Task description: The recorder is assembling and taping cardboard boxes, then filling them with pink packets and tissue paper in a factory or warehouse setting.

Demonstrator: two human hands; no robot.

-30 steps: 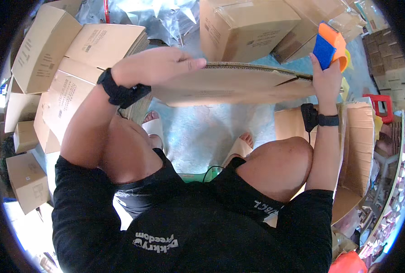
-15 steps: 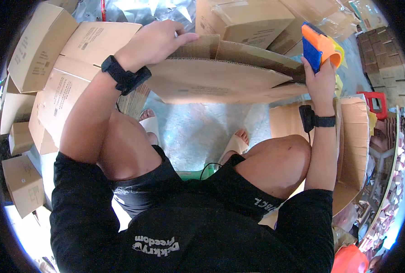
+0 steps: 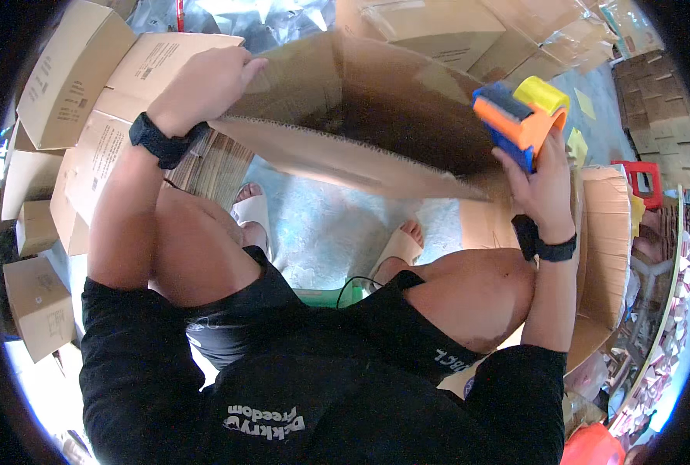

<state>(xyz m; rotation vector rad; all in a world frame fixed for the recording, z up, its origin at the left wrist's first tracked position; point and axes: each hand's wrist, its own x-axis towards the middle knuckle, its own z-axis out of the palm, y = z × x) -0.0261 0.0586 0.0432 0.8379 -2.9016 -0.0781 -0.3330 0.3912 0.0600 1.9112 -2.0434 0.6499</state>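
A brown cardboard box (image 3: 360, 169) stands in front of my knees, its top spread wide and its dark inside showing. My left hand (image 3: 205, 87) is closed on the box's left edge, thumb sticking out and fingertips partly hidden. In my right hand (image 3: 548, 182) is an orange and blue tape dispenser (image 3: 524, 120) carrying a yellow roll. The fingers wrap round its handle, and it is held over the right end of the box.
Cardboard cartons (image 3: 73, 77) are piled at left, and more boxes (image 3: 438, 31) lie beyond. An open carton (image 3: 604, 248) sits by my right forearm. A red-framed object (image 3: 643, 184) lies farther right. Sandalled feet stand on the bluish floor (image 3: 314, 209).
The box has opened wider, showing its inside. My left hand has moved left and closed on its edge. My right hand has come nearer to me, and the tape dispenser has turned.
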